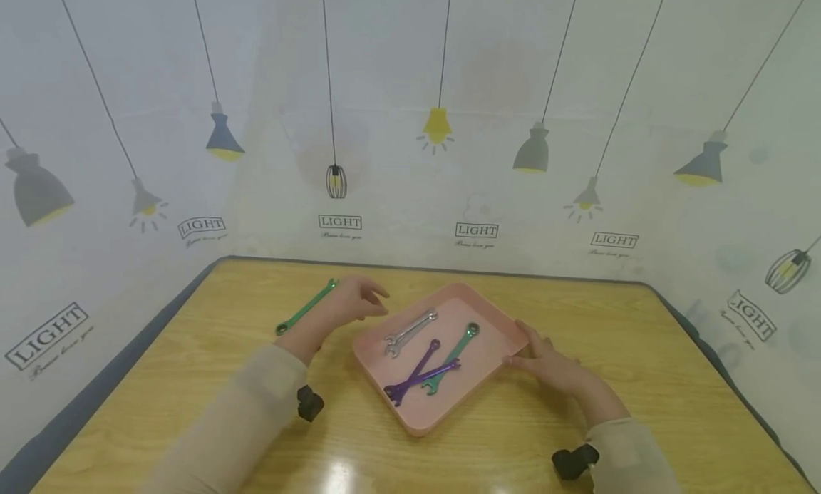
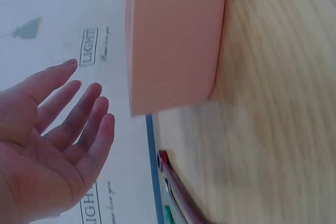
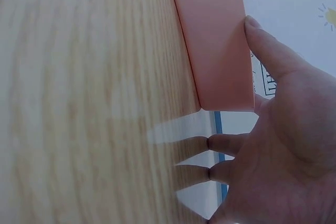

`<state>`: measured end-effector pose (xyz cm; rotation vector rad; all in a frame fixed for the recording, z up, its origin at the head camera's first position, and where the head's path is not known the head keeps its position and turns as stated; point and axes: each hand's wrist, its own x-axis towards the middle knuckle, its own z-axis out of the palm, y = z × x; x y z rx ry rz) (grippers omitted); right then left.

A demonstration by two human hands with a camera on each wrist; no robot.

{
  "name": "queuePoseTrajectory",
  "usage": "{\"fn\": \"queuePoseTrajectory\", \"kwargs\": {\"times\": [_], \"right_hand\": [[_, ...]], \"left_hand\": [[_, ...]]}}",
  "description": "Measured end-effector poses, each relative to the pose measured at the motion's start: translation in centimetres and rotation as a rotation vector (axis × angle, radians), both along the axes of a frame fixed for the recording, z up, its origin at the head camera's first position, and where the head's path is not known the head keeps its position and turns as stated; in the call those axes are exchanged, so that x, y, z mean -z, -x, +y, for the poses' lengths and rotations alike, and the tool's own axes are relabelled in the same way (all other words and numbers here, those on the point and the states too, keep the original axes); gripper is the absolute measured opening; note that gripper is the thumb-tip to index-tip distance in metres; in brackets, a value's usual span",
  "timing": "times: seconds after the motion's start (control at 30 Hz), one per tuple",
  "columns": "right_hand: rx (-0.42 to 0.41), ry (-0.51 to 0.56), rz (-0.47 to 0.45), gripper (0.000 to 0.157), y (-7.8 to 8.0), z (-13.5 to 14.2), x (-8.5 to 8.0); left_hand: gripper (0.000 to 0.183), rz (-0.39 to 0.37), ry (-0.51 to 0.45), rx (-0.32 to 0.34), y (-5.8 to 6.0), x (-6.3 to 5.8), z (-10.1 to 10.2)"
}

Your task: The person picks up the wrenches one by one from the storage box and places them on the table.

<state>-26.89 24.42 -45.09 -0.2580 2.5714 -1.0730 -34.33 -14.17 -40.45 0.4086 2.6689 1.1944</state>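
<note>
A pink tray (image 1: 474, 401) stands on the table between my hands. Inside lie silver wrenches (image 1: 410, 331), two crossed purple wrenches (image 1: 420, 373) and a green wrench (image 1: 463, 343) partly under one of them. My right hand (image 1: 554, 366) touches the tray's right corner. Its thumb (image 3: 270, 45) lies against the rim, and other fingertips rest on the table. Just left of the tray my left hand (image 1: 353, 300) hovers with loosely bent fingers, holding nothing. Behind it lies another green wrench (image 1: 306, 309); a dark red wrench (image 2: 181, 192) shows only in the left wrist view.
The wooden table (image 1: 641, 351) has a dark edge along its back and sides. White sheeting (image 1: 398, 73) printed with hanging lamps surrounds it. A black wrist device (image 1: 311, 403) sits on the left sleeve, with a similar one (image 1: 574, 461) on the right.
</note>
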Motion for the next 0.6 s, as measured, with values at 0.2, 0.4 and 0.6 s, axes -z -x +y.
{"fn": "queuePoseTrajectory", "kwargs": {"times": [0.2, 0.4, 0.6], "right_hand": [[0.000, -0.005, 0.001, 0.089, 0.0, -0.1, -0.1], [0.007, -0.004, 0.000, 0.090, 0.0, -0.1, -0.1], [0.004, -0.008, 0.000, 0.090, -0.1, -0.2, -0.2]], "left_hand": [[0.033, -0.041, 0.021, 0.026, -1.0, 0.3, 2.2], [0.033, -0.091, -0.020, 0.065, -2.2, 0.8, 3.9], [0.032, -0.063, 0.014, 0.140, -2.8, 1.8, 5.0]]}}
